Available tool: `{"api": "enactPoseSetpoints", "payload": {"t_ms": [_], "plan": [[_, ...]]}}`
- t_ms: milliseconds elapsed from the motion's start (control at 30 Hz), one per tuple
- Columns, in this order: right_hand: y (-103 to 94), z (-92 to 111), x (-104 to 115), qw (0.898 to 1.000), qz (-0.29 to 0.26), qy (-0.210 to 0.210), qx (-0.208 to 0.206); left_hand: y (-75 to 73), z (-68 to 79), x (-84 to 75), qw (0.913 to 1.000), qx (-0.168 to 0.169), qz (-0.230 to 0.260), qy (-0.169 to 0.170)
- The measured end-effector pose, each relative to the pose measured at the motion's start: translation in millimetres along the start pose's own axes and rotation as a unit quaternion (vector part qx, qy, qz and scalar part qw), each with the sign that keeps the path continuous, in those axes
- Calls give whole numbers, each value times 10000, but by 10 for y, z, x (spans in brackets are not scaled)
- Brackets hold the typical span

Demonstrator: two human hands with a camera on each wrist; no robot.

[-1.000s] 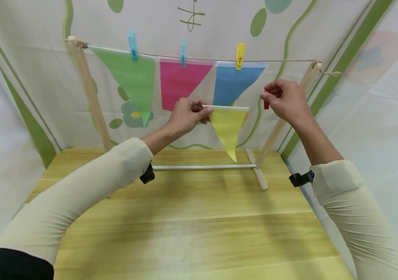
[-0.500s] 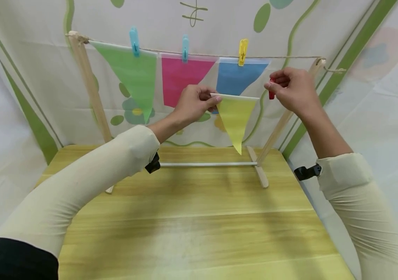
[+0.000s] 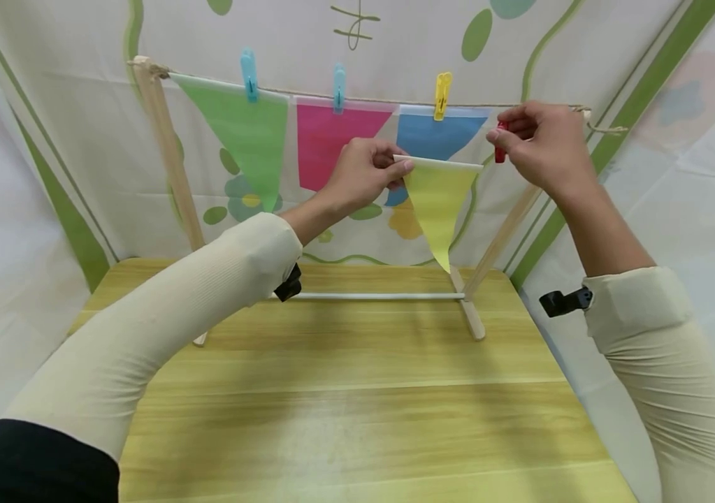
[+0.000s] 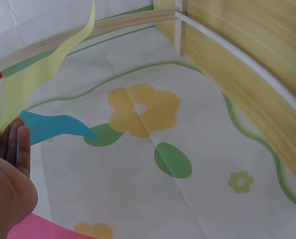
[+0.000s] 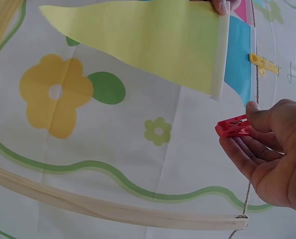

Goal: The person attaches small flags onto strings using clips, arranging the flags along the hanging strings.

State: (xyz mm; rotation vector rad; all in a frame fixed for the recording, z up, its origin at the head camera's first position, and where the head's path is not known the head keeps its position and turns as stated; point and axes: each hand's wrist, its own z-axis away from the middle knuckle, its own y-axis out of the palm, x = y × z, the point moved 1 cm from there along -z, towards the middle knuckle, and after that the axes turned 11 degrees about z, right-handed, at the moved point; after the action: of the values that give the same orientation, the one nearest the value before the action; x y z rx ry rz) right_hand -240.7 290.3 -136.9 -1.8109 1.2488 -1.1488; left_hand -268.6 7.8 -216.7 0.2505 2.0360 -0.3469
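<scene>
My left hand [image 3: 366, 171] pinches the left end of the white top edge of a yellow pennant [image 3: 440, 202], which hangs point down in front of the blue pennant [image 3: 435, 133]. Between the thumb and fingers of my right hand [image 3: 549, 147] is a red clothespin [image 5: 232, 127], just right of the yellow pennant and apart from it. A twine line [image 3: 307, 93] runs behind both hands. On it hang a green pennant [image 3: 244, 126] and a pink pennant [image 3: 335, 143], each with a blue clothespin [image 3: 339, 87], and the blue pennant with a yellow clothespin [image 3: 442, 96].
Wooden posts, left [image 3: 171, 157] and right [image 3: 502, 241], hold up the twine. A white rod [image 3: 376, 296] joins them low down, above the wooden table [image 3: 332, 405]. Behind stands a white cloth backdrop [image 3: 420, 42] printed with flowers and leaves.
Both hands have risen and shifted right in the view, carrying the yellow pennant and the red clothespin closer to the twine. The grips are unchanged.
</scene>
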Motion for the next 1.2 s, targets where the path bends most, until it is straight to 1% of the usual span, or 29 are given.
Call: {"api": "enactPoseSetpoints", "payload": {"t_ms": [200,433,667,867,933,1067,1200], "plan": [[-84,-7,36,9995,10,-71,-309,11,-42,-45,10000,21,-55,37],[-170,-3,55,9988,-57,-99,-477,70,-103,-145,9999,4,83,145],[-230,-37,54,9978,-188,-96,-623,173,-132,-186,9995,3,301,-90],[-276,-70,67,9967,-304,-140,-735,237,-164,-214,9968,-98,617,-500],[-289,-77,69,9965,-306,-146,-766,273,-172,-225,9957,-136,709,-578],[-314,-87,75,9963,-361,-80,-779,362,-187,-239,9935,-185,964,-582],[-327,-99,75,9954,-523,-21,-798,445,-206,-234,9917,-185,1176,-483]]}}
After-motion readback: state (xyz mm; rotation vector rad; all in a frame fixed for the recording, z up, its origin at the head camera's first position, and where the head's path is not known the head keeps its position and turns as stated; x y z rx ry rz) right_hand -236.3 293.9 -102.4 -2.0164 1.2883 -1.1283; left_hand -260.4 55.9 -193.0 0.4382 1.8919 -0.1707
